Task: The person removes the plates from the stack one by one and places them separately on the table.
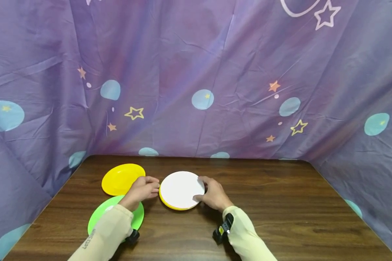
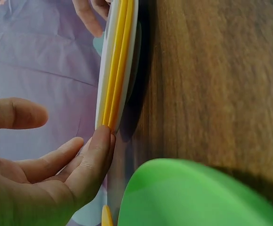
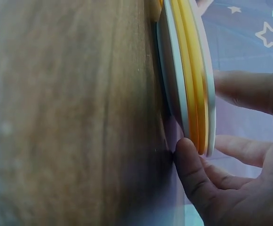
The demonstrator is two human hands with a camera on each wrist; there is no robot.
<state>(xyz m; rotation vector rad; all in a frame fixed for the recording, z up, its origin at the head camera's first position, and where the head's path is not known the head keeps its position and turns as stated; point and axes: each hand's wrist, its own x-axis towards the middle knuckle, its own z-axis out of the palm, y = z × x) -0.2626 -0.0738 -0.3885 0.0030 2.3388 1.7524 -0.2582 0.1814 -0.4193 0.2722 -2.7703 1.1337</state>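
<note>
A stack of plates lies mid-table, with a white plate (image 1: 181,189) on top. Edge-on in the left wrist view, two yellow plates (image 2: 119,61) are sandwiched between white ones. My right hand (image 1: 214,194) holds the right side of the stack, its thumb over the top plate; in the right wrist view another fingertip (image 3: 186,146) is against the lower rim. On the other side, my left hand (image 1: 142,190) touches the stack's rim with extended fingers, and its thumb stands apart. Beneath the left forearm is a green plate (image 1: 96,214), partly covered.
A separate yellow plate (image 1: 117,179) lies at the back left of the brown wooden table (image 1: 297,206), just behind the green one. A purple curtain (image 1: 170,54) with stars and blue spots hangs along the back and sides.
</note>
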